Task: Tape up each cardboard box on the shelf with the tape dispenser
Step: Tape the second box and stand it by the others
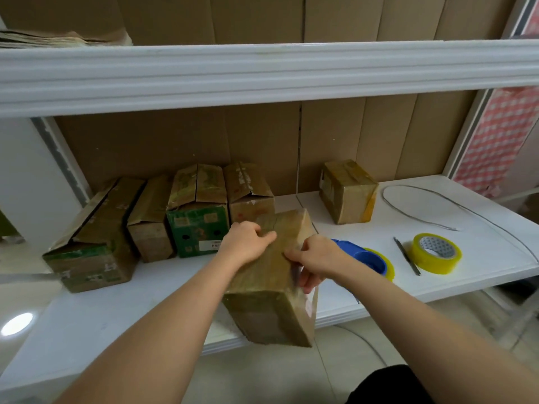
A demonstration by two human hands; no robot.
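Observation:
A brown cardboard box [262, 293] stands tilted at the front edge of the white shelf [364, 228] and sticks out past it. My left hand [248, 240] rests on the box's top near its far left corner, fingers curled under and thumb stretched across the top. My right hand [313, 262] grips the box's right edge, thumb on top and fingers down the side, where glossy tape shows. The blue tape dispenser [364, 256] with its yellow roll lies on the shelf just behind my right hand. Neither hand holds it.
Several cardboard boxes [198, 211] stand in a row at the back left, some with flaps ajar. A taped box [347, 191] sits at the back right. A spare yellow tape roll [436, 253], a thin pen-like tool [407, 256] and a looped wire [423, 205] lie on the right.

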